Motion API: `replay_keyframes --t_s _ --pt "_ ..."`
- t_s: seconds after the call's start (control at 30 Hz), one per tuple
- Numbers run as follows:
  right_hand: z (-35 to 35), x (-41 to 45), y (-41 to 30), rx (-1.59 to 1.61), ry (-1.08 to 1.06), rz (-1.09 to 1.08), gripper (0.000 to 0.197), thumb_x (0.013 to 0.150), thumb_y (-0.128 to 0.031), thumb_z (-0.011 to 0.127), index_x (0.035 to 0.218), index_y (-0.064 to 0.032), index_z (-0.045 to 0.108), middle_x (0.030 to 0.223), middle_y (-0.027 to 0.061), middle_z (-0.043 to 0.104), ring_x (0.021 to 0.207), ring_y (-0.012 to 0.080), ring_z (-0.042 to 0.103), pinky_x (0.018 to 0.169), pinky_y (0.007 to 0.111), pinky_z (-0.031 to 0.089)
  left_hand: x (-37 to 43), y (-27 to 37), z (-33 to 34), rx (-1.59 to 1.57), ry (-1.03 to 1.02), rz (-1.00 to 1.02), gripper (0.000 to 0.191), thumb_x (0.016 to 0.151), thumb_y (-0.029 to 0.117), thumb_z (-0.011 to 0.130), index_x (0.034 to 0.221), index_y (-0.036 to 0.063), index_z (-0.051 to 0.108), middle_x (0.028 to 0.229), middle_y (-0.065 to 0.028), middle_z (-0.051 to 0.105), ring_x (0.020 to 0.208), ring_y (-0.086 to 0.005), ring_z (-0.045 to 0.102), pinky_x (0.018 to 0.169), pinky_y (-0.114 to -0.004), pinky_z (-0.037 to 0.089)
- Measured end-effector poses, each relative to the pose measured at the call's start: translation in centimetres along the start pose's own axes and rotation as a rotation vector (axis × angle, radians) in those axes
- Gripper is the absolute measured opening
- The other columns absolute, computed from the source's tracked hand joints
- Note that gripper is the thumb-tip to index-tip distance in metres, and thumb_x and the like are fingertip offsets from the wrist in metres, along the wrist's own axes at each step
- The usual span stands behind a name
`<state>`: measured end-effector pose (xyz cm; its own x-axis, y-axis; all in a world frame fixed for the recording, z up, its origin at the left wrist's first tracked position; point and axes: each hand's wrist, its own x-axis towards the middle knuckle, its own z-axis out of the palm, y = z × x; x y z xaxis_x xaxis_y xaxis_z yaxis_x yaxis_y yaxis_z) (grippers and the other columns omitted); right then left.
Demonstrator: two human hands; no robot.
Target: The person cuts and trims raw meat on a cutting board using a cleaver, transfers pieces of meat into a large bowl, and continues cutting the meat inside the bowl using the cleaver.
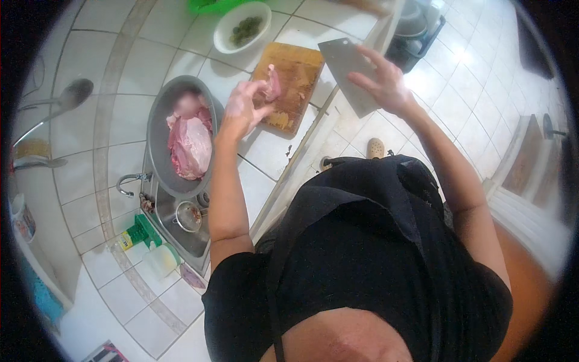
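Observation:
My left hand [246, 104] pinches a small strip of raw meat [273, 84] over the wooden cutting board [298, 68]. To the right of the board, my right hand [384, 81] holds a wide cleaver blade [348, 72], with fingers spread over its flat side; the handle cannot be made out. A large piece of raw meat [192, 145] lies in a grey oval basin [160, 113] left of my left forearm. Small meat scraps stick to the board's surface.
A white bowl [220, 34] of green pieces stands beyond the board on the tiled counter. The basin overlaps a steel sink [181, 237] with a strainer [188, 216] and a faucet [129, 178]. A green box [147, 228] and a plastic tub [160, 261] stand beside it.

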<state>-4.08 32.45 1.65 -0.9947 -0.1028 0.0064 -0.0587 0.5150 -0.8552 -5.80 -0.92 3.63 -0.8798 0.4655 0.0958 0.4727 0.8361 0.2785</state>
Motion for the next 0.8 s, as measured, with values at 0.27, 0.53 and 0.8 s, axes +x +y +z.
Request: replay_keyframes --t_s 0.27,0.53,0.8 --pt "2.0 -0.1 -0.5 -0.046 0.055 -0.161 0.067 0.086 -0.038 0.069 0.14 -0.0064 0.045 0.113 0.0243 0.065 0.108 0.0381 0.062 0.095 0.041 0.047 2.4 0.3 3.2 0.041 0.041 -0.245 0.033 0.076 0.032 0.075 0.097 0.0066 0.073 0.089 -0.0166 0.07 0.08 -0.0305 0.069 0.077 -0.037 0.053" --pt "0.7 -0.6 -0.7 -0.036 0.001 -0.061 0.067 0.086 -0.037 0.069 0.141 -0.0072 0.044 0.115 0.0237 0.065 0.108 0.0373 0.063 0.096 0.041 0.047 3.6 2.1 -0.9 -0.708 -0.055 -0.503 0.022 0.087 0.015 0.067 0.103 0.0011 0.067 0.093 -0.0112 0.072 0.084 -0.0194 0.07 0.074 -0.028 0.056" --pt "2.9 0.1 -0.7 -0.031 0.039 -0.176 0.067 0.086 -0.036 0.068 0.141 -0.0075 0.043 0.115 0.0248 0.065 0.107 0.0382 0.063 0.095 0.042 0.048 -0.5 3.0 5.0 -1.222 0.279 -0.823 0.025 0.09 0.006 0.064 0.11 -0.0045 0.055 0.099 -0.0134 0.068 0.08 -0.02 0.07 0.07 -0.026 0.059"
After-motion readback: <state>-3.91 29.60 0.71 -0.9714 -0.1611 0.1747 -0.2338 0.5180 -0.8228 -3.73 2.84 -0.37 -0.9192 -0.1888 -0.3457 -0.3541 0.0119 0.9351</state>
